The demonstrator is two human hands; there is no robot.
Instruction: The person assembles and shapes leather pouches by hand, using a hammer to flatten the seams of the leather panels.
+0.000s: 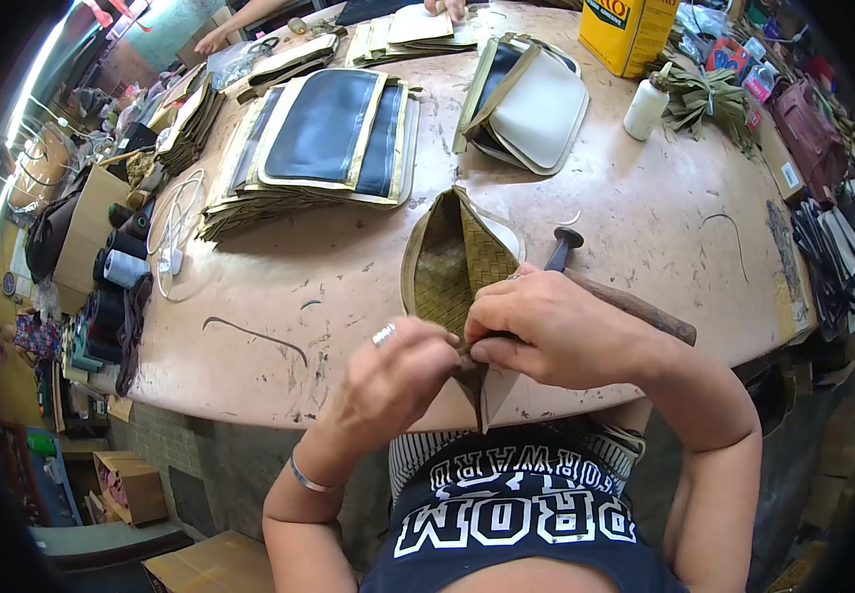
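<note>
Left hand (403, 371) and right hand (546, 326) both pinch the near edge of 1 woven bag panel (457, 262); hammer (610, 287) just beside the right hand on table (348, 267).

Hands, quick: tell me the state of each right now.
Left hand: closed, pinching the woven piece at its near end.
Right hand: closed, pinching the same woven piece.

A large worktable (348, 267) with a worn, scratched, pinkish-tan top and a rounded front edge fills the middle of the view. A bright strip of light (37, 74) runs along the upper left, above a crowded side area where thread spools (121, 259) lie beside an open cardboard box (86, 222). Below the table edge, further cartons (131, 486) stand on a grey floor (91, 542).
</note>
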